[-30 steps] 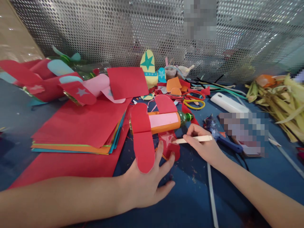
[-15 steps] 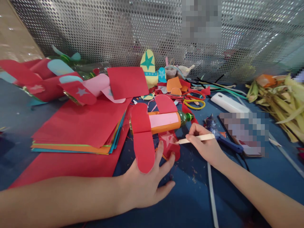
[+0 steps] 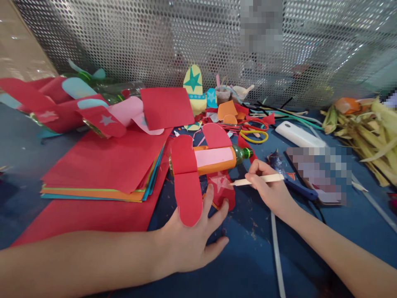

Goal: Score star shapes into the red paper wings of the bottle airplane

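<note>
A green plastic bottle (image 3: pixel 240 155) lies on its side, wrapped in orange and pink paper, with rounded red paper wings crossing it. My left hand (image 3: pixel 189 240) is open, fingers spread, under the nearer red wing (image 3: pixel 188 198). Its fingertips rest on the other red wing (image 3: pixel 226 198), which bears a pale star (image 3: pixel 219 182). Between the closed fingers of my right hand (image 3: pixel 269 186) is a slim white pen (image 3: pixel 257 179). The pen's tip is at the star's right edge; whether it touches the paper I cannot tell.
A stack of coloured paper (image 3: pixel 102 165) lies left, below more paper-covered bottle planes (image 3: pixel 62 103). Yellow-handled scissors (image 3: pixel 254 135) and paper scraps sit behind. On the right are a glue gun (image 3: pixel 291 182), a phone (image 3: pixel 313 174), a white device (image 3: pixel 299 134) and dried husks (image 3: pixel 356 132).
My right hand has shifted slightly to the right with the pen, whose tip moved from inside the star to its right edge. My left hand and the bottle have stayed in place.
</note>
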`<action>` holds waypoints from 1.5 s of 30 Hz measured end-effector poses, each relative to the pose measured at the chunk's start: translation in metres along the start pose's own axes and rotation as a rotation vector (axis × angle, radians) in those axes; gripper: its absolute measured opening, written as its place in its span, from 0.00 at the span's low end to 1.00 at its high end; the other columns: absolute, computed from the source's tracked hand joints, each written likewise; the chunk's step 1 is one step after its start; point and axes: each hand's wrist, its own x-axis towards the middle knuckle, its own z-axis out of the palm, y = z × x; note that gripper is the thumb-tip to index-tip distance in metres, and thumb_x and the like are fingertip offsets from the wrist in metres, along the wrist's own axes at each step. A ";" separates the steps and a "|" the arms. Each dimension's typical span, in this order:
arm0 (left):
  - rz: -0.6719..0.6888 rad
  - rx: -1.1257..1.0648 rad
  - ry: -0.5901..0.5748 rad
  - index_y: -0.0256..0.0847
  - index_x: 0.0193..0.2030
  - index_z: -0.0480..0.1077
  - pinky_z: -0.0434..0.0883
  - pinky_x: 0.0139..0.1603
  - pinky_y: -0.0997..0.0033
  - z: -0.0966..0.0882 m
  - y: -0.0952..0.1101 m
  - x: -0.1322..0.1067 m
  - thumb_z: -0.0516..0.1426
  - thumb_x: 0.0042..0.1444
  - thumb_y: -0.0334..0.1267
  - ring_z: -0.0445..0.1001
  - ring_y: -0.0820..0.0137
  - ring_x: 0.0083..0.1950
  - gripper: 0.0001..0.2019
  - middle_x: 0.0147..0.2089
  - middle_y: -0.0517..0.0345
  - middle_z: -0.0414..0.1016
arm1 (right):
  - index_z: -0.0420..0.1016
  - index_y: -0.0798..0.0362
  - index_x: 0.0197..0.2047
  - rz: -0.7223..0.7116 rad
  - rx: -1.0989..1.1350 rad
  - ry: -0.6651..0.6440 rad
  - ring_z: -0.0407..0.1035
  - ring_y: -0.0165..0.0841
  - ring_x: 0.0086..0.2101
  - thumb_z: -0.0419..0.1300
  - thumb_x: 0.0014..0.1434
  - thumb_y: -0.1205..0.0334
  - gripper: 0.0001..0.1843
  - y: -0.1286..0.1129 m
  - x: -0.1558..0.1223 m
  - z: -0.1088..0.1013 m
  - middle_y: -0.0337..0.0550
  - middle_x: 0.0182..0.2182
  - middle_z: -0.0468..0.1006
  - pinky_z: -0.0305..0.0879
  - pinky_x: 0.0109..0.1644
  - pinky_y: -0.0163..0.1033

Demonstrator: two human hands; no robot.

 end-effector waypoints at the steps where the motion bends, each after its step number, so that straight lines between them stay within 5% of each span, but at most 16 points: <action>1: 0.001 0.000 0.006 0.44 0.65 0.59 0.69 0.47 0.47 0.000 0.000 0.000 0.46 0.63 0.54 0.67 0.45 0.55 0.28 0.64 0.37 0.59 | 0.58 0.49 0.22 0.001 0.003 -0.008 0.52 0.27 0.20 0.55 0.54 0.61 0.11 -0.001 0.000 0.000 0.31 0.17 0.57 0.48 0.23 0.35; 19: 0.015 0.008 0.032 0.43 0.65 0.59 0.69 0.49 0.48 0.002 -0.001 -0.001 0.46 0.63 0.53 0.65 0.46 0.57 0.27 0.63 0.38 0.59 | 0.62 0.51 0.27 0.028 -0.003 -0.160 0.55 0.27 0.21 0.57 0.57 0.58 0.11 0.000 0.000 0.002 0.32 0.19 0.62 0.50 0.24 0.34; 45: 0.018 0.011 0.058 0.43 0.64 0.60 0.69 0.49 0.49 0.003 -0.001 -0.002 0.46 0.63 0.53 0.66 0.47 0.56 0.27 0.63 0.39 0.59 | 0.61 0.51 0.26 0.010 -0.011 -0.144 0.53 0.26 0.20 0.57 0.57 0.58 0.11 0.000 0.000 0.002 0.31 0.19 0.60 0.47 0.23 0.34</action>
